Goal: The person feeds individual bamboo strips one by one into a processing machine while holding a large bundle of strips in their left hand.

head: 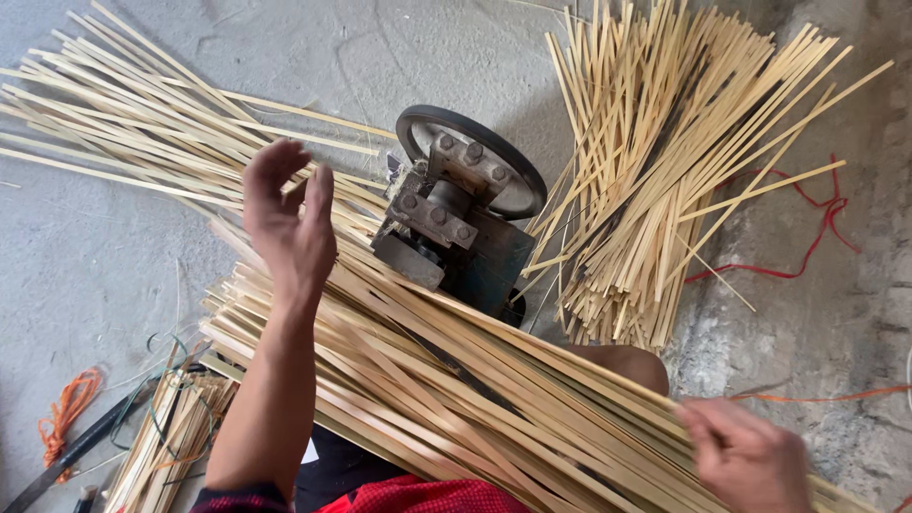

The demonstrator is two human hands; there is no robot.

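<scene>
A long sheaf of bamboo strips point(456, 380) lies across the person's lap, one end near the small wheeled machine point(465, 209), so strips feed easily. The right hand point(746, 456) pinches the sheaf's near end, steadying it. The left hand point(285, 223) hovers above, fingers point(318, 185) spread, released, grasping nothing.

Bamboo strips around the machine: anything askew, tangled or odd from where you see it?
Nothing looks damaged. The strips across the lap lie roughly parallel, gripped by the right hand; the left hand is open above them. The right pile is loosely crossed, and a red cord trails from under it.
</scene>
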